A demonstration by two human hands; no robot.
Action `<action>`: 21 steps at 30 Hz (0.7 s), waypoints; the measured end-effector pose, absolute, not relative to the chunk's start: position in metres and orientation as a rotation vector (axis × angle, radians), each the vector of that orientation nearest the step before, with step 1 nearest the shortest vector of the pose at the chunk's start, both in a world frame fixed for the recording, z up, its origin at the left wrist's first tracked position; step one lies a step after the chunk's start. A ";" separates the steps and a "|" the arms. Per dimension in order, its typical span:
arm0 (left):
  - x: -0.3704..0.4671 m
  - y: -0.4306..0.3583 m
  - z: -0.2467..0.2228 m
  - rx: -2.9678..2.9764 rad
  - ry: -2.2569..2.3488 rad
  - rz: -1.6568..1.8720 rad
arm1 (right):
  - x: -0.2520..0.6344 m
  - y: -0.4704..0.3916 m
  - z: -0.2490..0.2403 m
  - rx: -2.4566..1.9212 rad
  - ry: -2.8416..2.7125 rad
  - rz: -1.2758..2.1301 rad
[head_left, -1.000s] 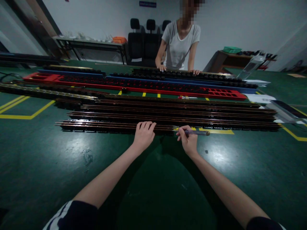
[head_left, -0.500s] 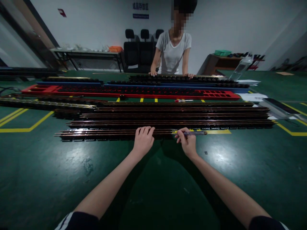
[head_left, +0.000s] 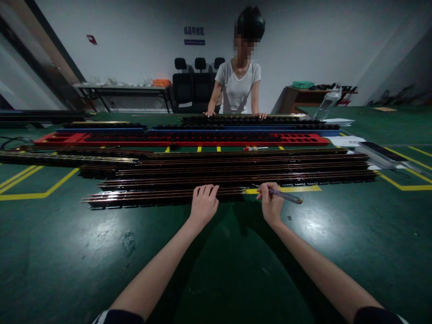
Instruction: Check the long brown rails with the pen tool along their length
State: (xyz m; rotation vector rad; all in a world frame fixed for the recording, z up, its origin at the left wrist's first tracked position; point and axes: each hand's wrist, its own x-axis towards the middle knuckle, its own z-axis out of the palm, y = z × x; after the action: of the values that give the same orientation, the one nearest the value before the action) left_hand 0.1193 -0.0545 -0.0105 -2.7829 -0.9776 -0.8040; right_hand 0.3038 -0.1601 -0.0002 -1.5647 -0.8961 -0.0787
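My left hand (head_left: 204,207) lies over the right part of the nearest long dark strip (head_left: 141,197), its fingers curled across the copper-coloured rods that run along it. In my right hand (head_left: 272,208) is a screwdriver (head_left: 289,196) with a clear handle. Its thin shaft points left, and the tip is a little apart from the strip's right end. Behind this strip, several more dark strips with copper-coloured rods (head_left: 236,167) lie side by side. The underside of the nearest strip and my left thumb are hidden.
A red-handled screwdriver (head_left: 251,148) lies beyond the strips, before a long red fixture (head_left: 182,140). Across the table a person (head_left: 238,87) rests both hands on other strips. To the right are a phone-like dark slab (head_left: 384,151), papers and a clear bottle (head_left: 327,104).
My right hand has moved right with the screwdriver, drawing its tip away from the strip's end. My left hand stays on the strip. The view has tilted up slightly.
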 end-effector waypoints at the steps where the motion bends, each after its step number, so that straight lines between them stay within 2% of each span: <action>1: 0.119 -0.054 -0.010 -2.783 -0.969 -0.813 | 0.303 -0.159 0.000 -1.563 -0.961 -0.112; 21: 0.118 -0.054 -0.010 -2.774 -0.892 -0.852 | 0.290 -0.148 -0.013 -1.680 -1.947 -0.486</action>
State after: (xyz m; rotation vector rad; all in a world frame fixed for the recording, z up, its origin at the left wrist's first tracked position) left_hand 0.1185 -0.0544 -0.0103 -2.7736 -0.8922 -0.8517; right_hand 0.2902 -0.1481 -0.0126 -1.6804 -1.9468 -0.4858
